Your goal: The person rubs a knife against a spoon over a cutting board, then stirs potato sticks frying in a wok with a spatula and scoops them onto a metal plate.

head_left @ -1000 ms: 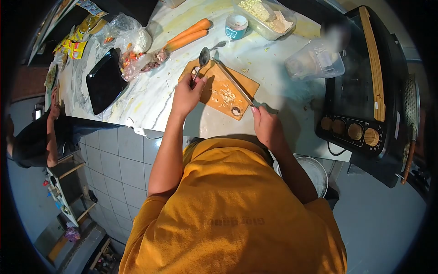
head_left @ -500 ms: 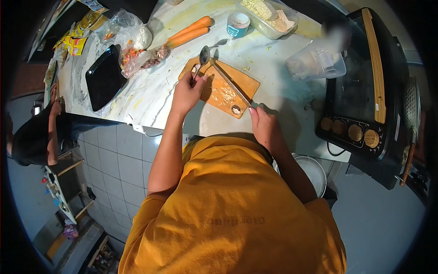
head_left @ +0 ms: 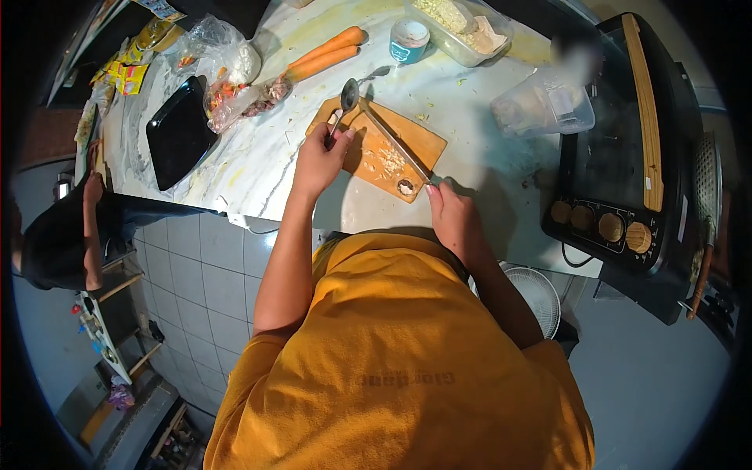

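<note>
My left hand (head_left: 319, 160) is closed around the handle of a metal spoon (head_left: 349, 95), its bowl raised over the far left corner of the wooden cutting board (head_left: 429, 145). In my right hand (head_left: 453, 213) is the handle of a knife (head_left: 397, 142), whose blade slants across the board toward the spoon. Pale chopped bits (head_left: 388, 163) lie on the board by the blade, probably garlic, though they are too small to be sure. A hole (head_left: 406, 187) shows at the board's near corner.
Two carrots (head_left: 325, 55) and bagged vegetables (head_left: 235, 94) lie behind and left, beside a black tray (head_left: 178, 133). A teal-white cup (head_left: 408, 41) and plastic tubs (head_left: 544, 108) stand behind. A toaster oven (head_left: 611, 141) is at right. Another person (head_left: 59, 239) stands far left.
My left hand and the spoon have shifted very slightly left. The right hand and knife look the same. At far left, the other person's arm has moved a little.
</note>
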The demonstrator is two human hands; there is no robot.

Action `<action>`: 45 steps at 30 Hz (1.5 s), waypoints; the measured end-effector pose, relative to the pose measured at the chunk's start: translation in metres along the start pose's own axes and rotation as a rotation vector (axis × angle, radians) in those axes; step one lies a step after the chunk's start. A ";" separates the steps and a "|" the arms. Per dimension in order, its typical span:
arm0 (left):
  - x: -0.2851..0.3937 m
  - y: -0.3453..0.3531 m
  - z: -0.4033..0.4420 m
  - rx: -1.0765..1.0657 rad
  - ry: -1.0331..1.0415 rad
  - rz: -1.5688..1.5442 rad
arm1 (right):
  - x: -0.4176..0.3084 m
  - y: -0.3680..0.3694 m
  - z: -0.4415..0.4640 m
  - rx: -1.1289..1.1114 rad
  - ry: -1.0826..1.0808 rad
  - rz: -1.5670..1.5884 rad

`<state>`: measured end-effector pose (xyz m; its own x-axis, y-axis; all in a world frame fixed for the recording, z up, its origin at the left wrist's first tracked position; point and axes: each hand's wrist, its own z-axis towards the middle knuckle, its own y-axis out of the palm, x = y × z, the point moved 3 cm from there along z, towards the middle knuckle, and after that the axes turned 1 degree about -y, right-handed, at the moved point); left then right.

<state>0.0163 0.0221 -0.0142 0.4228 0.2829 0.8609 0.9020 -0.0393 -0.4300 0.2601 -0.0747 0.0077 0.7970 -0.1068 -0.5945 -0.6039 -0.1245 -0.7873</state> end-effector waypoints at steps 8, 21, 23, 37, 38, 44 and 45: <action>0.010 -0.006 -0.007 -0.011 0.040 0.085 | 0.000 -0.002 -0.001 0.063 -0.056 -0.122; 0.066 -0.032 -0.055 0.029 0.413 0.793 | -0.013 -0.036 -0.010 0.219 -0.213 -0.318; 0.066 -0.031 -0.050 0.001 0.441 0.834 | -0.013 -0.041 -0.013 0.276 -0.268 -0.304; 0.069 -0.032 -0.032 0.224 0.484 0.647 | -0.001 -0.041 -0.013 0.124 -0.102 0.025; 0.069 -0.032 -0.032 0.221 0.484 0.646 | 0.002 -0.035 -0.010 0.117 -0.111 0.061; 0.060 -0.039 -0.032 0.299 0.359 0.420 | 0.011 -0.009 0.002 0.096 -0.074 0.071; 0.060 -0.039 -0.033 0.300 0.355 0.419 | 0.011 -0.008 0.002 0.092 -0.075 0.070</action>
<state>0.0097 0.0089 0.0632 0.7852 -0.0364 0.6182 0.6110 0.2076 -0.7639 0.2736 -0.0726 0.0068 0.7535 -0.0374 -0.6563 -0.6573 -0.0282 -0.7531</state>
